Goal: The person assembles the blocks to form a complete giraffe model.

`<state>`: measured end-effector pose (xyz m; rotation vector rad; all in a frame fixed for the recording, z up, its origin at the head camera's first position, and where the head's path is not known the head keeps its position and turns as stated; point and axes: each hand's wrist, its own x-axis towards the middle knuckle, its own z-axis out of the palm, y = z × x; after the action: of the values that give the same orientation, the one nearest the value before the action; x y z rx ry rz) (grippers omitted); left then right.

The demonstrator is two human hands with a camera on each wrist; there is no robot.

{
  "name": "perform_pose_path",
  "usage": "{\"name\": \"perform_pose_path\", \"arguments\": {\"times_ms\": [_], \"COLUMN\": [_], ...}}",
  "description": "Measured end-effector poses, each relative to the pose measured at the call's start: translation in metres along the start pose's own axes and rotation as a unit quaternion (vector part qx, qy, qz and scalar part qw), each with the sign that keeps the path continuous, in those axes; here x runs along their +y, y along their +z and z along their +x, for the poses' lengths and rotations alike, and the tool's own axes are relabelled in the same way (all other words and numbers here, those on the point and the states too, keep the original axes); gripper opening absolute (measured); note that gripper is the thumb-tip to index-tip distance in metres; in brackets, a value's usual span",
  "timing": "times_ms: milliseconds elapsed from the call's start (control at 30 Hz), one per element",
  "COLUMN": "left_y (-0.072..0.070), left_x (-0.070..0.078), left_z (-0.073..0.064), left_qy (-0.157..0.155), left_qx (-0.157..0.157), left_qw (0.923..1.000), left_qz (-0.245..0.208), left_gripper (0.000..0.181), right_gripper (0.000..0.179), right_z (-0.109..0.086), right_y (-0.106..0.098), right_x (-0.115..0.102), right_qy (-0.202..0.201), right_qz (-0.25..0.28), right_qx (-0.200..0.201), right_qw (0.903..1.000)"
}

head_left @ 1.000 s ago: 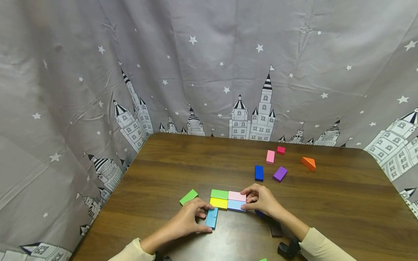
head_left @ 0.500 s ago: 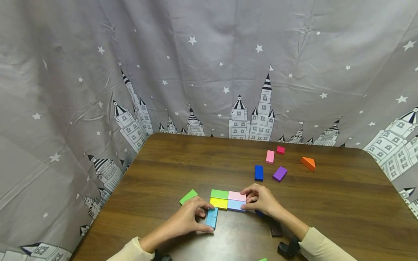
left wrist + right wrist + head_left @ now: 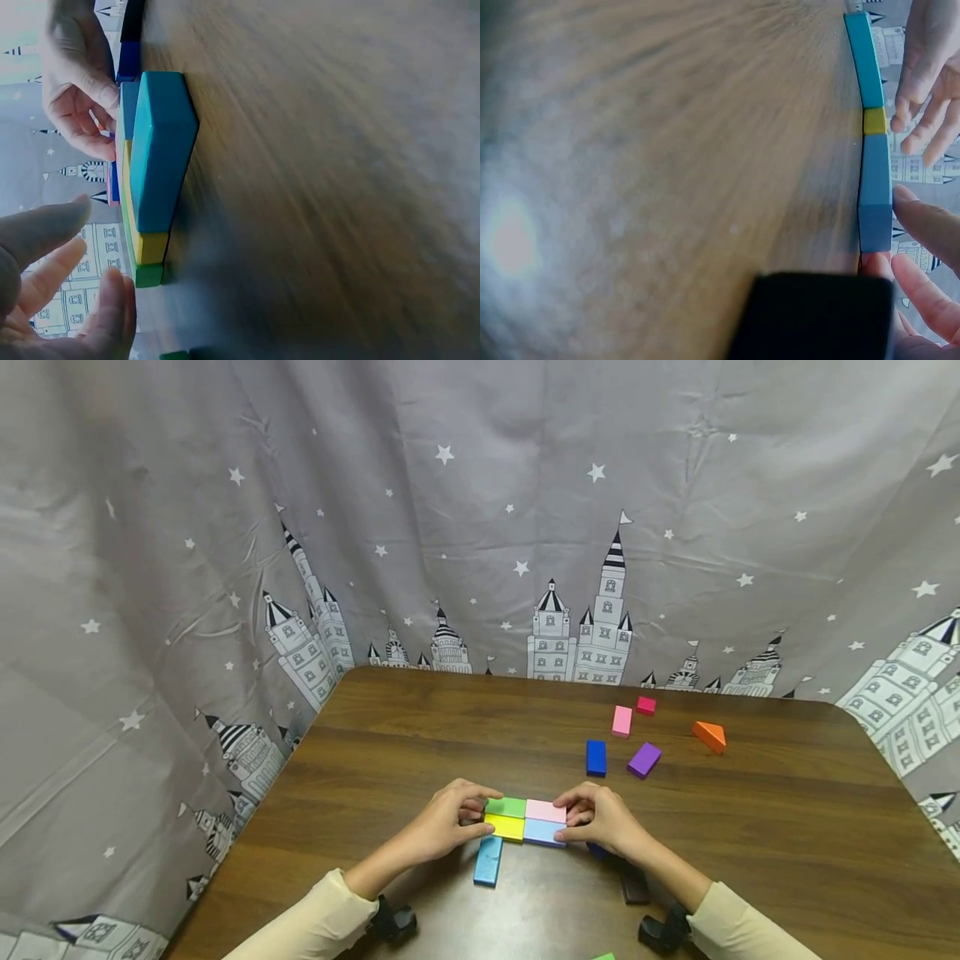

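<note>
Green [image 3: 507,807], yellow [image 3: 507,829], pink [image 3: 546,811] and light-blue [image 3: 543,832] blocks lie flat, edge to edge in a two-by-two group. At the group's right end, my right hand [image 3: 603,820] holds the pink and light-blue blocks between index finger and thumb. Opposite it, my left hand [image 3: 442,821] spans the left end, thumb by the yellow block and index finger by the green one. The left wrist view shows that hand's fingers [image 3: 111,300] spread above the blocks. A teal block [image 3: 487,862] lies lengthwise below the yellow one.
Farther back on the wooden table [image 3: 390,718] lie blue [image 3: 596,758], purple [image 3: 644,761], pink [image 3: 622,721], red [image 3: 647,705] and orange triangular [image 3: 710,737] blocks. A dark block [image 3: 634,888] sits under the right forearm. A patterned curtain [image 3: 480,510] hangs behind.
My left hand has released the teal block and moved up to the left end of the group, now covering the loose green block. My right hand stays in place.
</note>
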<state>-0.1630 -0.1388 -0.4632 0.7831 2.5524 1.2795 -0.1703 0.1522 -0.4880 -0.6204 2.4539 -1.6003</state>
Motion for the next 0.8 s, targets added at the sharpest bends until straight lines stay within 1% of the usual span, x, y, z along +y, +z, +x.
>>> {"name": "perform_pose_path", "arguments": {"times_ms": [100,200,433,500,667,800], "left_y": [0.0027,0.0040,0.0039,0.0035,0.0036,0.0046], "left_x": [0.0007,0.0024,0.0064,0.0063,0.0035,0.0008], "left_z": [0.0029,0.0044,0.0043,0.0043,0.0039,0.0036], "left_qy": [-0.007,-0.007,-0.022,-0.023,-0.018,-0.018], "left_qx": [-0.007,-0.008,-0.005,-0.009,-0.025,-0.029], "left_qw": [0.9998,0.9994,0.9987,0.9986,0.9988,0.9991], "left_qz": [0.017,0.032,0.046,0.047,0.037,0.025], "left_gripper": [0.042,0.041,0.039,0.039,0.040,0.039], "right_gripper": [0.036,0.036,0.036,0.037,0.037,0.037], "right_z": [0.0002,0.0003,0.0003,0.0004,0.0005,0.0005], "right_y": [0.0006,0.0008,0.0007,0.0004,-0.0001,0.0007], "right_x": [-0.0005,-0.0015,-0.0011,-0.0007,0.0005,0.0016], "right_qy": [0.001,0.000,0.002,0.002,0.002,0.002], "right_qz": [-0.002,-0.007,-0.007,-0.004,-0.015,-0.028], "right_qx": [0.000,0.001,0.006,0.005,0.006,0.007], "right_qw": [1.0000,1.0000,1.0000,1.0000,0.9999,0.9996]}}
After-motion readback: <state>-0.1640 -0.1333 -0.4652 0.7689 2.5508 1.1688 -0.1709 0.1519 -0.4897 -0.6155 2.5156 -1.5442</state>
